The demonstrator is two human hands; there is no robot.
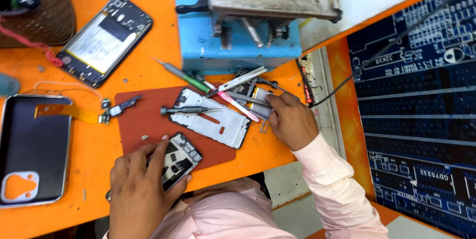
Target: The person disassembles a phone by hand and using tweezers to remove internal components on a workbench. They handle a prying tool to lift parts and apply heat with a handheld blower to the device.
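Phone [177, 160], opened and light, lies on the red mat [148, 120] under the left hand [139, 189], which grips its edges; fragile inside, best held by its rim. Right hand [290, 120] pinches small parts [260, 107].

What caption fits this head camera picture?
Left hand steadies an opened phone on a red mat while right hand reaches among tools.

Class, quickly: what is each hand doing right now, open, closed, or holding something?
Left hand: fingers closed around an opened phone on the red mat.
Right hand: fingers curled over small metal parts; grip cannot be told.
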